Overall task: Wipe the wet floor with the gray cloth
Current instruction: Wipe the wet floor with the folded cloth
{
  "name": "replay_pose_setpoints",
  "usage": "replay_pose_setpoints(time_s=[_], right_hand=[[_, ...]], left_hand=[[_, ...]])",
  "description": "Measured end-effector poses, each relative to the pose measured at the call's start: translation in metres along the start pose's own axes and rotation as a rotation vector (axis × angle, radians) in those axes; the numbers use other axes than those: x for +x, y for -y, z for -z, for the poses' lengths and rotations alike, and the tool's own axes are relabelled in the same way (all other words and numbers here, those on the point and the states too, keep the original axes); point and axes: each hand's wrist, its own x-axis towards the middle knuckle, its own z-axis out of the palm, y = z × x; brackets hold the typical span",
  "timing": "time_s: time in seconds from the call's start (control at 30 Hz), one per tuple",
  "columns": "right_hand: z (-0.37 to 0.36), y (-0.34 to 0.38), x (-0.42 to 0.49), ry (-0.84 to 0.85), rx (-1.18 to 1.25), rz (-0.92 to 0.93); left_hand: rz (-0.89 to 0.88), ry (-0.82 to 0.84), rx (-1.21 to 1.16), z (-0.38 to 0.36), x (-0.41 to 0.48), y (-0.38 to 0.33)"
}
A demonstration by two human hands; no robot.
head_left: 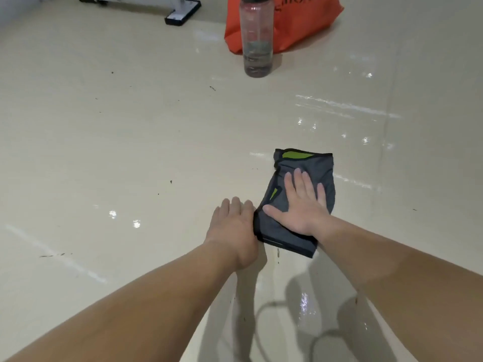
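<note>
Now pressing the right grip (300, 207) flat on the cloth (313, 165), palm down, fingers straight and a little spread, thumb stretched out to the left, curling round nothing. Laying the left grip (232, 231) palm down on the floor (130, 139) just beside the cloth's left edge, touching that edge with its thumb side, fingers straight and close together, holding nothing. Stretching both bare forearms (156, 304) forward. Covering the middle of the cloth with the right palm and leaving its far end and near edge showing. Looking at a folded gray cloth with dark trim and two green patches (296, 154), the larger at the far end, the smaller just left of the index finger, lying flat on the cream floor a little right of centre. Seeing wet shine (339, 108) on the floor beyond and to the right of the cloth, and more glistening between the forearms. Noticing dark specks (171, 182) scattered over the drier floor to the left. Facing, well beyond the cloth, a clear bottle (257, 40) standing upright with a dark cap and a little liquid in its bottom part. Finding an orange bag (300, 24) just behind the bottle, touching or nearly touching it, cannot tell which. Catching a white frame (183, 13) with black feet at the top left, well apart from the rest.
</note>
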Motion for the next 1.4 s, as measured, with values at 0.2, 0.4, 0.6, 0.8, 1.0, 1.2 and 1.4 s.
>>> replay_pose_setpoints(time_s=[0.2,0.4,0.6,0.8,1.0,1.2,1.4], right_hand=[[-0.006,-0.073,-0.041,-0.167,0.157,-0.336],[-0.076,-0.057,-0.118,-0.360,0.056,-0.365],[-0.085,-0.044,-0.143,-0.206,0.017,-0.241],[-0.016,-0.071,-0.071,-0.042,0.046,-0.228],[0.020,-0.056,0.011,-0.073,0.071,-0.354],[0.026,0.005,0.064,-0.140,0.098,-0.335],[-0.003,0.063,0.051,-0.099,-0.078,-0.065]], left_hand=[[-0.109,0.003,0.156,-0.003,0.013,-0.037],[-0.258,0.016,0.140,-0.004,0.030,-0.071],[-0.313,0.007,0.186,-0.008,0.047,-0.070],[-0.245,0.017,0.141,-0.010,0.053,-0.040],[-0.158,-0.022,-0.010,0.006,0.034,-0.025],[0.050,0.066,0.009,0.013,-0.016,0.019],[0.281,0.078,-0.028,0.009,-0.060,0.048]])
